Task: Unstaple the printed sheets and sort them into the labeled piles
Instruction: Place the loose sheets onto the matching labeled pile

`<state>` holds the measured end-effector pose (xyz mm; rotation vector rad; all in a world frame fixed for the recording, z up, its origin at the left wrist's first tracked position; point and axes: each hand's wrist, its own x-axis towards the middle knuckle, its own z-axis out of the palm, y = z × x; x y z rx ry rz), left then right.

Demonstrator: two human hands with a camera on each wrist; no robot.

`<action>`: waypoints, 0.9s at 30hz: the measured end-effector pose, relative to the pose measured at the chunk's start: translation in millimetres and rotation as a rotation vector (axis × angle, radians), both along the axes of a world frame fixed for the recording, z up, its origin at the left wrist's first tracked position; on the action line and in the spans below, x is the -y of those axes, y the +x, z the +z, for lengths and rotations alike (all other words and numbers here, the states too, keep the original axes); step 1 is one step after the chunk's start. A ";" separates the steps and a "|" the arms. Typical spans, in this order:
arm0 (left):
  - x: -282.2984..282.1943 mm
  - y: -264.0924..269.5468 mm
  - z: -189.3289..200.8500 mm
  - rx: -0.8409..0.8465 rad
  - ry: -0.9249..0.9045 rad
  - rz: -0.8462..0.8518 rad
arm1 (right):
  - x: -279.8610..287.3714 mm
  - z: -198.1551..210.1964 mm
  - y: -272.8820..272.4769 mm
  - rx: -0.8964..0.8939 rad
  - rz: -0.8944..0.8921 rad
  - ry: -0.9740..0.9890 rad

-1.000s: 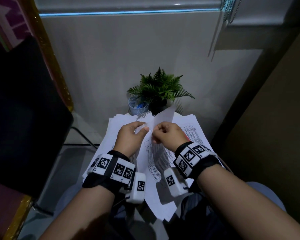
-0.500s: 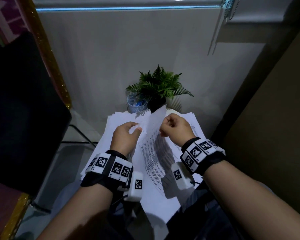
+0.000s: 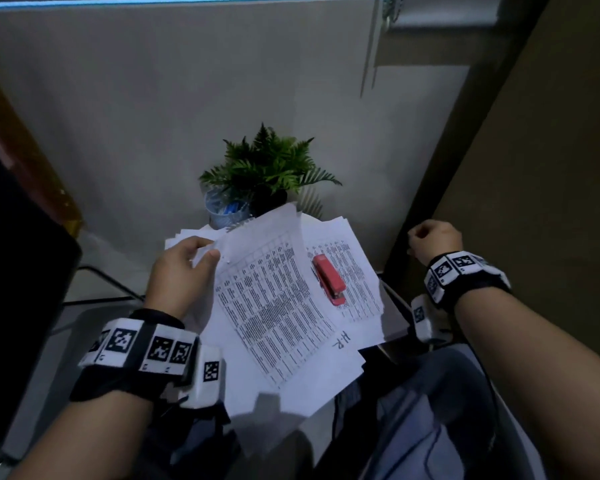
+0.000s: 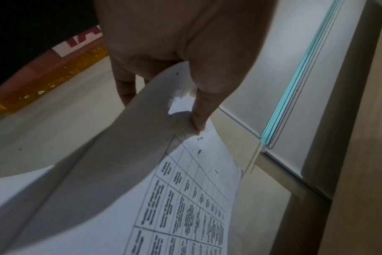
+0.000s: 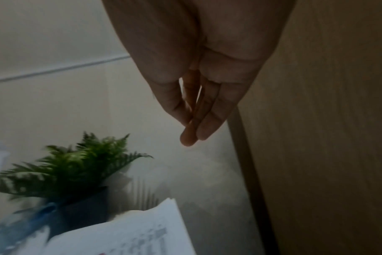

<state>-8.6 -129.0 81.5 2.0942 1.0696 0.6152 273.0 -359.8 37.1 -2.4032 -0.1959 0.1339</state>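
Note:
My left hand (image 3: 207,249) pinches the top left corner of the printed table sheets (image 3: 274,299), held low over the small table. In the left wrist view the thumb (image 4: 199,120) presses on the curled corner of the sheets (image 4: 185,198), with fingers behind it. My right hand (image 3: 430,239) hangs off to the right of the table, away from the paper. Its fingertips (image 5: 190,134) are pinched together, and I see nothing between them. A red stapler (image 3: 329,278) lies on the right pile (image 3: 361,271). A handwritten "HR" label (image 3: 342,341) shows on a sheet below.
A potted fern (image 3: 267,168) and a blue mesh cup (image 3: 222,209) stand at the table's far edge against the wall. Another paper pile (image 3: 184,235) lies under my left hand. A dark chair (image 3: 14,271) is at the left, a brown panel (image 3: 551,202) at the right.
My right hand has let go of the sheets and swung right, off the table. The sheets have dropped flatter in my left hand, and the red stapler now shows.

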 end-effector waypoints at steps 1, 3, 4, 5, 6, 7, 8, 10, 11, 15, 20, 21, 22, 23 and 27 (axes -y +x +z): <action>0.5 1.1 0.6 0.013 -0.005 0.003 | 4.5 0.0 4.2 -0.009 -0.010 -0.024; -0.2 3.0 1.5 0.012 -0.009 -0.008 | 11.5 -0.8 11.3 -0.059 -0.012 -0.102; -1.1 3.9 1.8 0.003 -0.008 -0.014 | 13.7 -1.7 14.3 -0.096 -0.022 -0.129; -2.5 4.9 1.5 -0.003 -0.004 -0.020 | 15.1 -1.7 16.4 -0.135 -0.031 -0.133; -3.3 6.1 1.4 -0.004 0.000 -0.027 | 15.4 -3.4 19.2 -0.171 -0.033 -0.121; -4.5 7.4 1.0 0.002 -0.003 -0.030 | 14.9 -3.1 20.2 -0.189 -0.038 -0.104; -5.6 8.6 0.6 0.011 -0.010 -0.034 | 13.4 -3.2 20.2 -0.182 -0.041 -0.085; -8.1 10.1 0.1 0.018 -0.023 -0.043 | 8.2 -2.5 15.7 -0.121 -0.021 -0.041; -9.9 9.9 -0.1 0.026 -0.033 -0.049 | 3.3 -1.0 11.0 -0.086 0.017 -0.010; -15.9 5.0 4.0 0.117 -0.104 -0.101 | -33.0 13.8 -25.8 -0.141 0.329 0.182; -12.3 -9.9 23.1 0.255 -0.244 -0.156 | -74.4 28.1 -70.8 -0.366 0.661 0.308; -14.1 -14.0 25.3 0.268 -0.269 -0.158 | -80.7 30.5 -77.9 -0.398 0.678 0.346; -17.8 -18.1 25.7 0.257 -0.279 -0.158 | -85.5 33.4 -84.8 -0.407 0.688 0.381; -21.7 -22.1 26.3 0.217 -0.265 -0.156 | -89.7 35.2 -89.9 -0.404 0.695 0.410; -43.3 -32.5 25.7 0.061 -0.088 -0.112 | -101.5 35.7 -104.3 -0.374 0.702 0.413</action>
